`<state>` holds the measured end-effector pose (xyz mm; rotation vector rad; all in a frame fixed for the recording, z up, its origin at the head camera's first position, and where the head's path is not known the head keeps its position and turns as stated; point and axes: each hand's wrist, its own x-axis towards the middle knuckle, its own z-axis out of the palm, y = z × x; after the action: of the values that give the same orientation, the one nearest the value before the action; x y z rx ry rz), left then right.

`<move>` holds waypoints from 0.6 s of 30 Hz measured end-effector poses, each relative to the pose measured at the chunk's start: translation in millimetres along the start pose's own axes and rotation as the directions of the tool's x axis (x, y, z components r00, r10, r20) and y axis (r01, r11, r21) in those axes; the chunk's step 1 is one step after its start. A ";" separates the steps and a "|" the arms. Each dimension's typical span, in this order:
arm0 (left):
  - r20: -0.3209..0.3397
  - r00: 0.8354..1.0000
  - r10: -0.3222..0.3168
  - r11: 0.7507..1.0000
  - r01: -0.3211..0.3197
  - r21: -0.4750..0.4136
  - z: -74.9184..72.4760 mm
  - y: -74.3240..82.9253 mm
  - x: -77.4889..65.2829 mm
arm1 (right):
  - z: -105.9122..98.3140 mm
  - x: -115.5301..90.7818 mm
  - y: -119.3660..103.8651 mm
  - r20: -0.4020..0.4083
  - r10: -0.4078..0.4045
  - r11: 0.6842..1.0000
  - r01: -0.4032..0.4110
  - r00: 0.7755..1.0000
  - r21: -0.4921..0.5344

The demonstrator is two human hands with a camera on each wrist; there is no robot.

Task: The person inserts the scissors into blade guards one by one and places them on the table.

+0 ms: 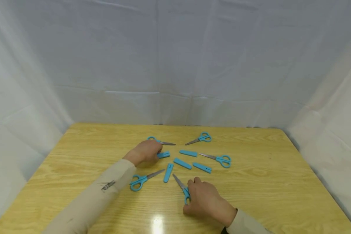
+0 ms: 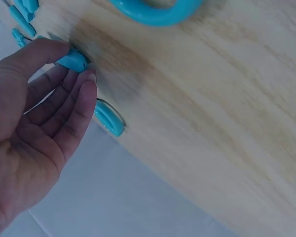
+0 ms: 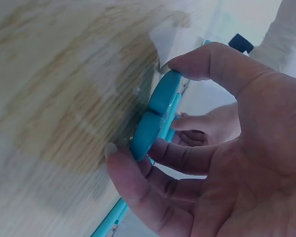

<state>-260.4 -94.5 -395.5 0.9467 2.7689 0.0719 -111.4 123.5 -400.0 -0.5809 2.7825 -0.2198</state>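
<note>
My left hand pinches a blue scissor blade cover between thumb and fingers, low over the table; the fingers hide its far end. In the left wrist view the cover's rounded end shows at the fingertips. At the front, my right hand holds a pair of blue-handled scissors by the handle loops, blades closed and pointing away to the left. The right wrist view shows the thumb and fingers at either side of those loops.
Around the hands on the wooden table lie scissors at front left, back left, back right and right. Several blue covers lie between them. White sheeting hangs behind and at both sides.
</note>
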 end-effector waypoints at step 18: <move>-0.103 0.995 -0.011 0.997 0.004 -0.072 4.4 -10.2 -25.5 | -6.4 -9.4 18.1 -0.027 -0.014 0.959 0.021 1.000 0.283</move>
<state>-246.0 -118.3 -396.3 0.9393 2.8425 0.2238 -111.8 144.4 -395.4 -0.5328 2.6996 -0.6213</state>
